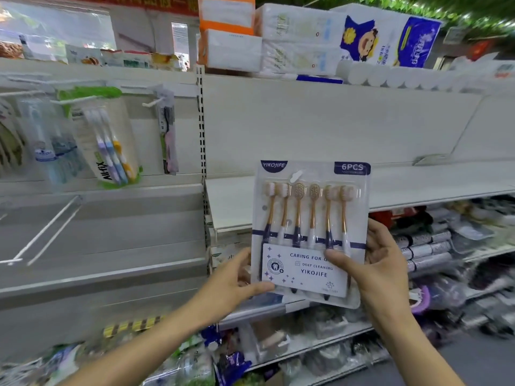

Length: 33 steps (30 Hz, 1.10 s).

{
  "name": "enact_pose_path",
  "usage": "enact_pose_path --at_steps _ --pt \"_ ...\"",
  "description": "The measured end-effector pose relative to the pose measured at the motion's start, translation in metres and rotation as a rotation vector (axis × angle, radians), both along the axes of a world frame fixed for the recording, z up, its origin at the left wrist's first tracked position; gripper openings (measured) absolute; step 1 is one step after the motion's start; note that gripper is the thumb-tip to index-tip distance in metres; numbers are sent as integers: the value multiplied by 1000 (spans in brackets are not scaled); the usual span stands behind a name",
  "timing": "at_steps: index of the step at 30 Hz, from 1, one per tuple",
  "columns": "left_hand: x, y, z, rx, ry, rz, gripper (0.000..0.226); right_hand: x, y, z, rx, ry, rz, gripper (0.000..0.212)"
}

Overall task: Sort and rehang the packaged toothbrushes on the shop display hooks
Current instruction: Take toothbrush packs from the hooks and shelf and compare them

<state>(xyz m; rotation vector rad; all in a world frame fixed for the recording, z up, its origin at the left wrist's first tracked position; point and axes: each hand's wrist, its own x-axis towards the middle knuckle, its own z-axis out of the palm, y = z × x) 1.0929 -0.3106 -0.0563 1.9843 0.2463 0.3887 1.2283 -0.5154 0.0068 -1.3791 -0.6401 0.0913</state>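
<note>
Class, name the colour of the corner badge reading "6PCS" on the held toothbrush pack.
Dark navy blue with white lettering, on the 6PCS badge; head view.

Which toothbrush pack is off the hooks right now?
The six-brush YIKOJIFE pack, held by the left hand and right hand; the others hang at upper left.

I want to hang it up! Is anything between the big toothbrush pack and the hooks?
Nothing visible blocks it. Both hands hold the six-brush pack; the bare hooks lie to its left across open space.
</note>
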Motion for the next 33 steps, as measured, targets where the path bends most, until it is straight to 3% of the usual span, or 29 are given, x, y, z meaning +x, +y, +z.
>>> enact_pose_path --at_steps 13,23,33 --pt "121 -88 -5 -10 81 -100 49 88 -113 -26 -114 -45 -126 59" --pt "273 -198 -14 34 79 -223 39 220 -232 -26 -215 -85 -247 57" --pt "408 -271 -5 95 48 -278 40 347 -311 -24 -139 -9 -283 53"
